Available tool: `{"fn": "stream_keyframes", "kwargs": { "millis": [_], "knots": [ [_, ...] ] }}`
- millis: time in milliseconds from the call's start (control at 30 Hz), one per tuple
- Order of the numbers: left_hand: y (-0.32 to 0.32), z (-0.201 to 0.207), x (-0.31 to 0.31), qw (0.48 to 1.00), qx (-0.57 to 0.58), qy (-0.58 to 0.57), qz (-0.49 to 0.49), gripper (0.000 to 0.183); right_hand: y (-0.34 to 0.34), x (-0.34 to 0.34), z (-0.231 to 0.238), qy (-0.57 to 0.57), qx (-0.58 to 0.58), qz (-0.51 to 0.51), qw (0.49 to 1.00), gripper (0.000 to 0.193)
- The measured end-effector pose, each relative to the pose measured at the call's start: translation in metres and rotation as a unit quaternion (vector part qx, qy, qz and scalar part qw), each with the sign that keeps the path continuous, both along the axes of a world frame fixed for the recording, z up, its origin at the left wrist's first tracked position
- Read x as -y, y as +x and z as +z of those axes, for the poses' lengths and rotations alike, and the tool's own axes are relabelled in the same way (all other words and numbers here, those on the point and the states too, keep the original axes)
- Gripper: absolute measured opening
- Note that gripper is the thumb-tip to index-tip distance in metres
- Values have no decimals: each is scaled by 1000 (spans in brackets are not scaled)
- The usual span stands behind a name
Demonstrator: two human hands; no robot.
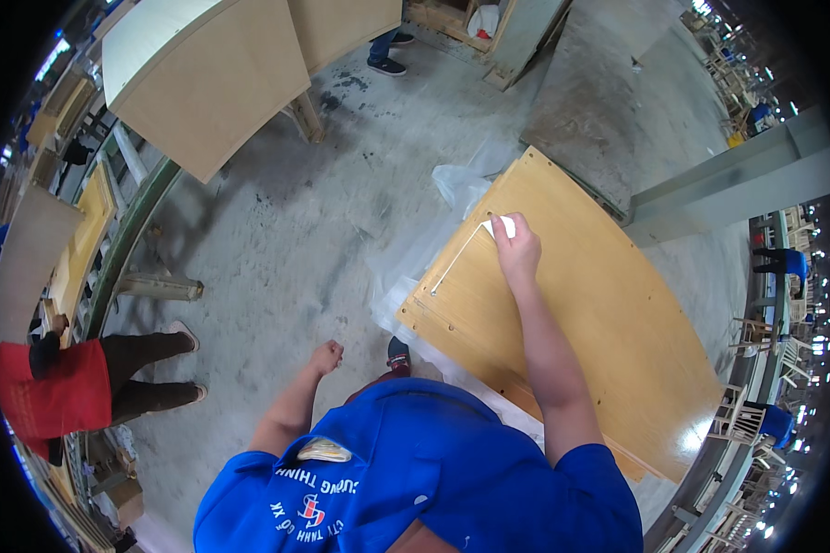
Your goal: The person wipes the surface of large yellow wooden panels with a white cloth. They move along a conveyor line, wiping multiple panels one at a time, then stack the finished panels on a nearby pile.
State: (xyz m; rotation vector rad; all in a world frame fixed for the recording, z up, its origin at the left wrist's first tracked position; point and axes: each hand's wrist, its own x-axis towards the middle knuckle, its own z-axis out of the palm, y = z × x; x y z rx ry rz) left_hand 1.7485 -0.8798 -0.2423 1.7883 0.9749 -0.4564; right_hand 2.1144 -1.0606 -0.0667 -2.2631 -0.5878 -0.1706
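My right hand (519, 249) is closed around a small white squeeze bottle (500, 227), much of it hidden by the fingers. Its narrow tip points down at the upper left part of a light-brown wooden panel (581, 286). From near the tip, a thin white line of what looks like glue (457, 263) runs down and left across the wood. Several small dark holes sit along the panel's edges. My left hand (326, 358) hangs over the floor, left of the panel, with fingers curled and nothing visible in them.
Clear plastic sheeting (406, 267) shows beneath the panel's left edge. A grey steel column (738, 184) stands at the right. Curved wooden panels (212, 83) rise at the upper left. A person in red (55, 387) works at the left; another person's shoes (387, 66) show at the top.
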Motion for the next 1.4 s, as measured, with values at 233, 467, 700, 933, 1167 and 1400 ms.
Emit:
{"fn": "stream_keyframes", "kwargs": {
  "millis": [233, 467, 700, 933, 1167, 1400],
  "knots": [
    [-22, 0, 0, 999, -40, -2, 8, 32, 22, -1, 1, -22, -8, -27, 999, 33],
    [-12, 4, -7, 999, -42, 0, 1, 32, 24, -1, 1, -45, -21, -34, 998, 34],
    [10, 14, -11, 1000, -13, -2, -3, 35, 43, -3, 6, -44, -10, -45, 998, 34],
    [8, 23, -18, 1000, 0, -9, 18, 33, 99, -9, 3, -43, 19, -125, 991, 35],
    [-20, 20, -24, 998, -28, -26, 59, 32, 149, -18, 12, -44, 22, -171, 984, 37],
    [-28, 18, -20, 995, -80, -39, 54, 31, 161, -20, 11, -71, 37, -171, 982, 36]
  ]
}}
